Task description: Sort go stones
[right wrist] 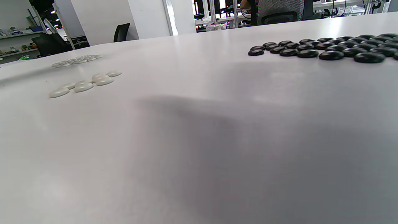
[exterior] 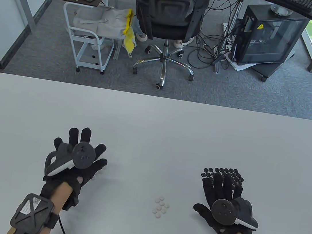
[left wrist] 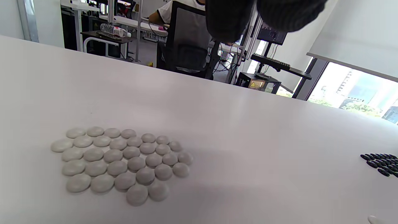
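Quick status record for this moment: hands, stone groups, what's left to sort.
left hand: flat, fingers spread, over the big white group, holding nothing
right hand: flat, fingers spread, fingertips at the black stones, holding nothing
big white group: packed patch of white stones, mostly hidden under the left hand in the table view
black stones: one cluster just beyond the right fingertips
small white cluster: a few white stones between the hands, apart from both groups
table: grey-white, no bowls in view
left to do: likely the small white cluster joins the big white group
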